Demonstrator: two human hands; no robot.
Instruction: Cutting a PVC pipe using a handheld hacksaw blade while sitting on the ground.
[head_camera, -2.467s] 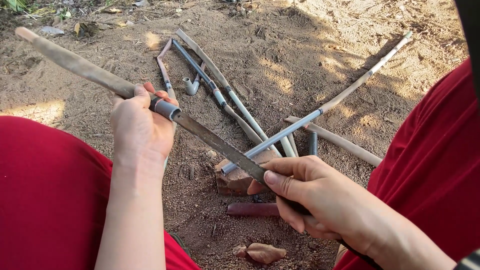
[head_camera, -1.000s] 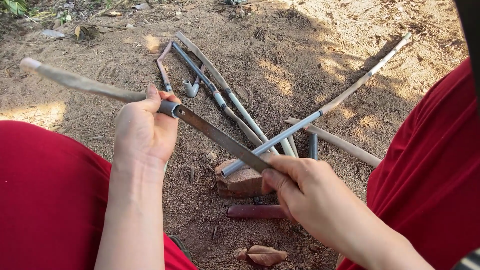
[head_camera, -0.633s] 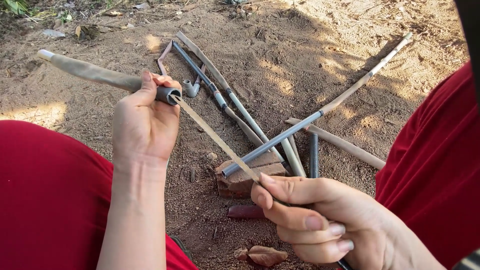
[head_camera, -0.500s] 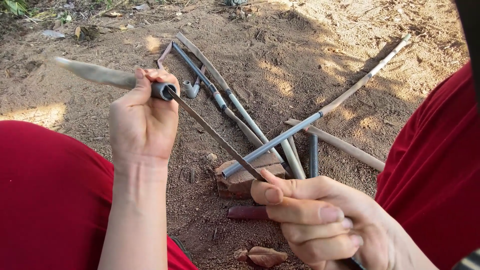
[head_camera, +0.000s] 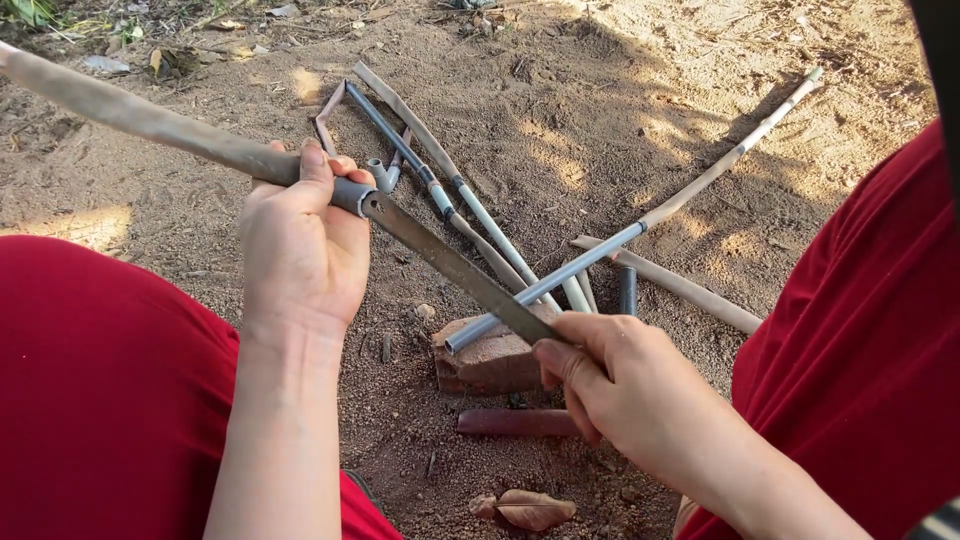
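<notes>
Outdoors, on dry sandy ground (head_camera: 620, 130), two hands hold one long tool slantwise above a reddish brick (head_camera: 492, 358). Its flat, dull metal blade (head_camera: 455, 267) meets a rough, round wooden handle (head_camera: 140, 118). Left hand (head_camera: 300, 250) wraps around the handle's collar; right hand (head_camera: 625, 395) pinches the blade's far end. Several thin grey rods (head_camera: 480, 225) lie crossed on the dirt, red trouser legs (head_camera: 90, 400) either side.
</notes>
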